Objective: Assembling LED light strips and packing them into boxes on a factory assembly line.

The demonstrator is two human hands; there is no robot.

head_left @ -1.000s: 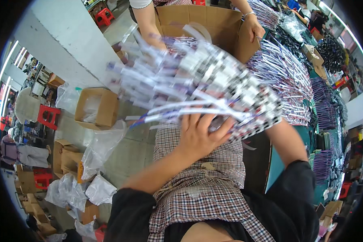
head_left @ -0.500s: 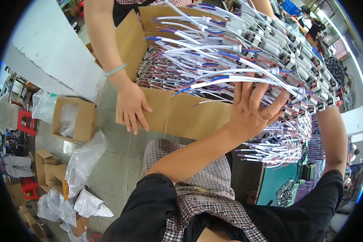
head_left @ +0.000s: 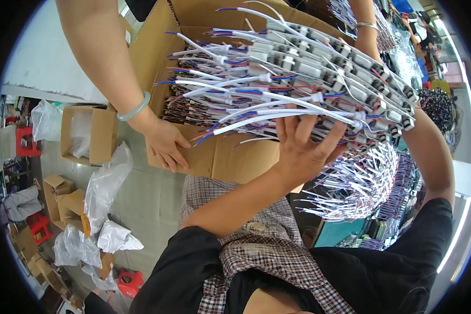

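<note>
A large stack of wired electrical parts (head_left: 319, 65), grey-white blocks with white cables ending in blue and red wires, is lifted over a cardboard box (head_left: 246, 159). My left hand (head_left: 309, 144) grips its near side, fingers bent up against the cables. My right forearm (head_left: 432, 152) reaches to the stack's right end; the hand and fingers there are hidden behind the parts. Another person's hand (head_left: 165, 144), with a pale green bangle on the wrist, rests on the box's near flap. A second arm with a bracelet (head_left: 366, 39) reaches in at the stack's far side, its hand partly hidden.
Similar wired parts fill the box (head_left: 180, 110). More cables are heaped on a green-topped table (head_left: 327, 233) at the right. On the floor at left stand an open carton (head_left: 102, 136), plastic bags (head_left: 107, 183) and a red stool (head_left: 131, 282). A white wall (head_left: 52, 63) borders the left.
The stack has shifted slightly left, with my left hand moving along. The other person's bangled arm looks nearer, its hand lower over the flap. The bracelet arm now shows more clearly.
</note>
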